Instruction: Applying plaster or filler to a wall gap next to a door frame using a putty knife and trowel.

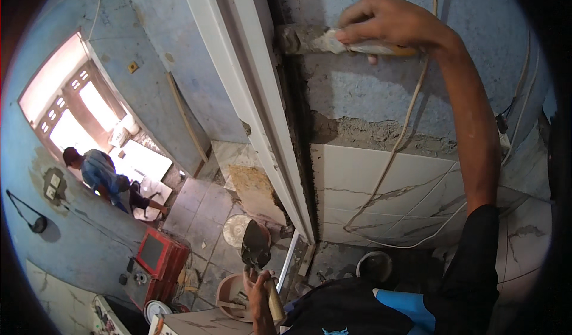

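Right hand (396,22), toward one o'clock, pinches a mortar-smeared tool (329,41), its head pointing to nine o'clock over the blue wall (351,91). Left hand (260,288), near six o'clock, wraps a trowel (275,304) carrying dark mortar (255,245) toward twelve. White tiles (387,186) sit toward four; a crouching person (101,171), toward nine.

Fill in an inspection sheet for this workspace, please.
Surface: blue wall, rough grey band, marbled white tiles below.
Job's things: smeared flat tool at the wall; trowel with dark material on its blade.
Clutter: bucket, red case.
Hands: right hand grips the flat tool; left hand holds the trowel.
Cables: pale cable hangs loosely over wall and tiles.
Surroundings: white door frame; another person near a bright opening.
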A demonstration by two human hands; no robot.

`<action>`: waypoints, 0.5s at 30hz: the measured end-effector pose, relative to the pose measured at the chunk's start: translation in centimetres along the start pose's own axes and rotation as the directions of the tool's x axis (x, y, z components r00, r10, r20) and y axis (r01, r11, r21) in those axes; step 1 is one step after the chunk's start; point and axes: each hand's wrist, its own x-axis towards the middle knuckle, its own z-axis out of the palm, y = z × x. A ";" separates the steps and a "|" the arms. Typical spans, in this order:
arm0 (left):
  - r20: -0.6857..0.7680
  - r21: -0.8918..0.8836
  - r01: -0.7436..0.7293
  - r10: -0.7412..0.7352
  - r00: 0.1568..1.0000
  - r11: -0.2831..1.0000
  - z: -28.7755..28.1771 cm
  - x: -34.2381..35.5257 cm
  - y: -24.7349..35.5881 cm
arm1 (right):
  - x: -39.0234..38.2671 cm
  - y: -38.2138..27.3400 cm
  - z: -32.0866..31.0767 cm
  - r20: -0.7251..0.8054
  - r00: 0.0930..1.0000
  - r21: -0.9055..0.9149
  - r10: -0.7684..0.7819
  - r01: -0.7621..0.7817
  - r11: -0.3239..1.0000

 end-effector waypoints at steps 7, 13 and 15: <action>0.024 -0.002 0.021 -0.021 1.000 1.000 -0.6 0.6 0.1 | -5.0 0.7 5.0 -0.283 0.955 0.000 0.088 -0.092 0.996; 0.122 -0.105 0.133 -0.119 0.985 0.986 2.3 0.2 5.0 | -10.1 1.4 20.9 -0.437 0.899 0.378 -0.012 0.196 0.905; 0.293 -0.168 0.220 -0.164 0.942 0.961 4.8 -0.7 7.8 | -11.9 2.7 25.8 -0.478 0.845 0.135 -0.238 0.339 0.931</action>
